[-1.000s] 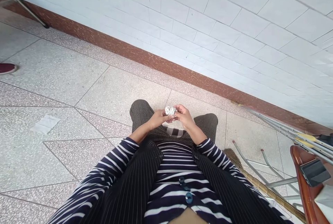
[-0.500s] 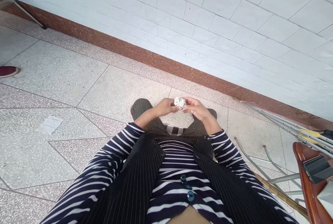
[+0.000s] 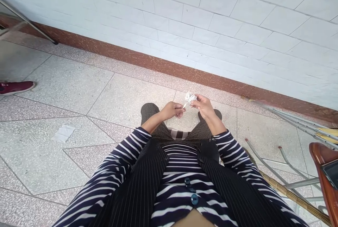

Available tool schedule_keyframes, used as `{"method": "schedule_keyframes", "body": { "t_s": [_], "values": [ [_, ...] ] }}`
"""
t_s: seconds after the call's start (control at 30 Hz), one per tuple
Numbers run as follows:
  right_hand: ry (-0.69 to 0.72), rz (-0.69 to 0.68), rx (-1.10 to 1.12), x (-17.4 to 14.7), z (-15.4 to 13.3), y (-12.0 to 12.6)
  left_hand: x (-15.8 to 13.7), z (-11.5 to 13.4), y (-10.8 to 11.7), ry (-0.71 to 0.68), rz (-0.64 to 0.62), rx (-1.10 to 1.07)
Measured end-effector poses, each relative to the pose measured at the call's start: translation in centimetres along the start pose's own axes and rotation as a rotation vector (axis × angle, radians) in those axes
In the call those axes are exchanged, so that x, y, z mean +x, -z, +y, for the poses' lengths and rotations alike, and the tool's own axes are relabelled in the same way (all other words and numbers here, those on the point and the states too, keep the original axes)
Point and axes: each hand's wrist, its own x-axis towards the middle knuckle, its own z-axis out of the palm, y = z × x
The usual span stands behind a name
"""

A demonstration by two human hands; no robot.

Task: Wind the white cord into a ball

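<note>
So we've got a little white crumpled wad (image 3: 189,97) just above our knees (image 3: 149,111). Our right hand (image 3: 204,106) has its fingertips pinched shut around the wad, and our left hand (image 3: 173,110), curled closed beside it, nips a thin strand trailing off the wad.

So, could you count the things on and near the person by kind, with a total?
Hands: 2, left hand and right hand
White crumpled bundle held between them: 1
White paper on the floor: 1
Dark red shoe: 1
Blue buttons on the striped top: 3
Total: 8
</note>
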Motion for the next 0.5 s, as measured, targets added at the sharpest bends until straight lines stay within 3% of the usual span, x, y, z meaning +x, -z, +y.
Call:
{"method": "schedule_keyframes", "body": {
  "t_s": [0.1, 0.2, 0.3, 0.4, 0.5],
  "values": [
    [0.089, 0.088, -0.146, 1.9, 1.0, 0.6, -0.1, 0.1, 0.1, -0.012, 0.023, 0.211],
    [0.238, 0.170, -0.518, 3.3, 2.7, 1.2, 0.0, 1.2, 0.3, -0.078, 0.032, 0.572],
    [0.317, 0.100, -0.809, 3.3, 4.2, 1.3, 0.7, 2.5, 1.2, -0.141, 0.081, 0.864],
    [0.259, -0.070, -0.716, 2.1, 4.9, 0.9, 2.1, 2.9, 2.8, -0.189, 0.148, 0.925],
    [0.043, -0.198, -0.321, 0.6, 4.4, 0.5, 3.4, 2.1, 3.6, -0.203, 0.133, 0.757]
  ]
}}
